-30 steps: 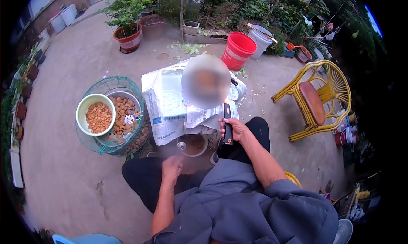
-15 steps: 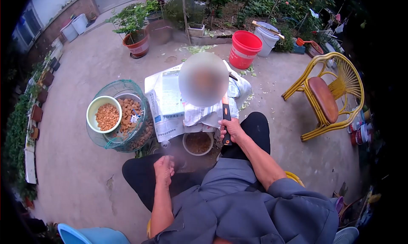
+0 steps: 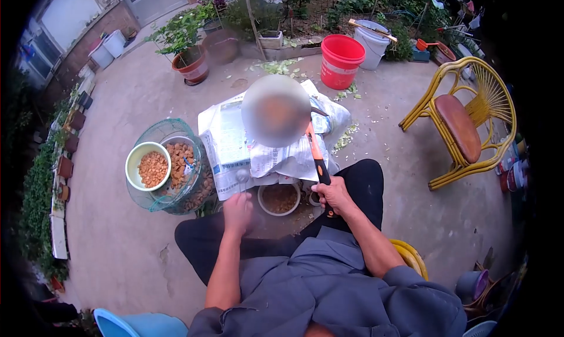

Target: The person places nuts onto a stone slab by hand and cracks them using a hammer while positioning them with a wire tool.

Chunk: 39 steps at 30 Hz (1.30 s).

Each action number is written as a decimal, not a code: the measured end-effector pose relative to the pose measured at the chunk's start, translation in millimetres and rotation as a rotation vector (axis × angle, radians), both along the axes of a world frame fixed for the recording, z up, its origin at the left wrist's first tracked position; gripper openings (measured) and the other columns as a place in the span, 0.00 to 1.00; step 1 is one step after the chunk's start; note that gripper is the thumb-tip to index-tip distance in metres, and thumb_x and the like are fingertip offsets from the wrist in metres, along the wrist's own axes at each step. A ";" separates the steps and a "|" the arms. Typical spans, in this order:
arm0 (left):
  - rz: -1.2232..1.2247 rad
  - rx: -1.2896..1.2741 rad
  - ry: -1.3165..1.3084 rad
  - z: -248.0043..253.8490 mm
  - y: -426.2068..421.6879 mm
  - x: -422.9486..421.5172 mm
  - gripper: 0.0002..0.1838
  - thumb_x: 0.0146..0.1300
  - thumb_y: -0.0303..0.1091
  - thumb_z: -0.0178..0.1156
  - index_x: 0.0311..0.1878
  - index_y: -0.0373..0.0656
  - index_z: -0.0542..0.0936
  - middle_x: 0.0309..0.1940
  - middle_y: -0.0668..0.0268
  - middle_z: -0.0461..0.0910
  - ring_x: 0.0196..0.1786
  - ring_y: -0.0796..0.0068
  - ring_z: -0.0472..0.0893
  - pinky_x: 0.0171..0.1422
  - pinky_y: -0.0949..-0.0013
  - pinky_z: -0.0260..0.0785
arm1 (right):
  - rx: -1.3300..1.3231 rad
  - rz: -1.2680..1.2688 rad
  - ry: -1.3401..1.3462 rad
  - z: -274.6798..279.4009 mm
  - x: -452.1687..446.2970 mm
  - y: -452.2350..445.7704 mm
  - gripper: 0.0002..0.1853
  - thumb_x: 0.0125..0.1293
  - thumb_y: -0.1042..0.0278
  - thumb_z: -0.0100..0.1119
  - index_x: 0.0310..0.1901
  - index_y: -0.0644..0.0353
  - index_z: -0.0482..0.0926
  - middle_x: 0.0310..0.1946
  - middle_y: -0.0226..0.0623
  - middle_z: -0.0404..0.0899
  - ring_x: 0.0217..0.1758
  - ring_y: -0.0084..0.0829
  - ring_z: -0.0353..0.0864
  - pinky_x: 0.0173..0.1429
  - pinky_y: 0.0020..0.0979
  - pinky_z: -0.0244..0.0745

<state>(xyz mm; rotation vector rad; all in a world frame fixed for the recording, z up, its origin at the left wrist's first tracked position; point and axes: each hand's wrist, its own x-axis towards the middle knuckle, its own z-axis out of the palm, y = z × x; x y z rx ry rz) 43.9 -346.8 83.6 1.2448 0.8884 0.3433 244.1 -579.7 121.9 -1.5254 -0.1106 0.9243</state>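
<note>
My right hand (image 3: 333, 195) is closed round the black and orange handle of a hammer (image 3: 318, 155), whose dark curved head shows partly beside a blurred round patch. My left hand (image 3: 237, 212) is closed on a small metal tool with a rounded end (image 3: 242, 176), at the near edge of the newspaper. Printed newspaper sheets (image 3: 226, 143) cover a low support in front of me; the blurred patch hides their middle. Below their near edge, between my knees, stands a pale bowl (image 3: 260, 203) with brown bits in it.
To the left, a cream bowl of brown pieces (image 3: 131, 171) rests on a green mesh basket (image 3: 197, 131) holding larger brown pieces. A red bucket (image 3: 341, 73), a white bucket (image 3: 371, 54) and potted plants stand beyond. At right is a yellow cane chair (image 3: 458, 125).
My left hand has moved forward, bringing the metal tool over the newspaper's near edge. The hammer handle now slants more, and my right hand sits slightly lower and farther right in view.
</note>
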 end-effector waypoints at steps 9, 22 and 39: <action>-0.071 0.053 0.095 66.1 47.2 156.9 0.09 0.72 0.30 0.52 0.48 0.36 0.78 0.24 0.65 0.78 0.14 0.84 0.64 0.14 0.77 0.53 | 0.109 -0.133 0.166 -19.3 9.5 -27.2 0.09 0.60 0.76 0.63 0.27 0.60 0.71 0.18 0.28 0.69 0.15 0.19 0.68 0.18 0.27 0.69; -0.185 0.097 0.211 18.5 58.0 182.3 0.10 0.73 0.33 0.56 0.44 0.38 0.82 0.22 0.69 0.77 0.13 0.86 0.63 0.14 0.77 0.49 | 0.136 -0.122 0.239 -17.3 21.3 -30.5 0.08 0.60 0.77 0.63 0.29 0.59 0.71 0.18 0.27 0.69 0.16 0.18 0.66 0.20 0.26 0.67; -0.445 1.599 0.590 37.1 55.7 151.1 0.08 0.60 0.27 0.55 0.42 0.38 0.80 0.33 0.51 0.82 0.35 0.49 0.85 0.38 0.51 0.77 | 0.051 0.042 0.011 -23.3 6.4 -22.8 0.08 0.58 0.74 0.63 0.29 0.57 0.72 0.15 0.24 0.67 0.14 0.17 0.66 0.17 0.24 0.57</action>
